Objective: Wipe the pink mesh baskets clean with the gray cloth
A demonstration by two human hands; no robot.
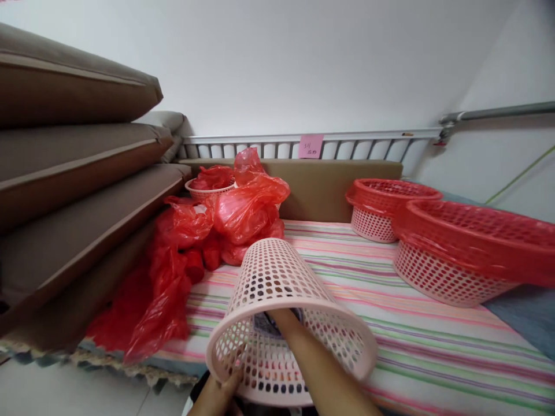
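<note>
A pale pink perforated basket [277,271] lies tipped on its side near the front edge of the striped cloth, its mouth facing me. My left hand [229,381] grips the rim at the lower left, fingers inside and the rest below. My right arm reaches into the basket; the right hand [277,316] is mostly hidden inside it, beside a dark patterned cloth [265,325]. Whether its fingers hold that cloth is not visible. Left of the basket, red plastic bags [247,211] are heaped on the striped cloth [342,260].
Two pink baskets lined with red bags [375,222] [451,274] stand at the right. Another basket [203,193] holding red plastic is behind the heap. Stacked brown cushions [78,150] rise at the left. A radiator [364,147] with a pink note [310,146] runs along the wall.
</note>
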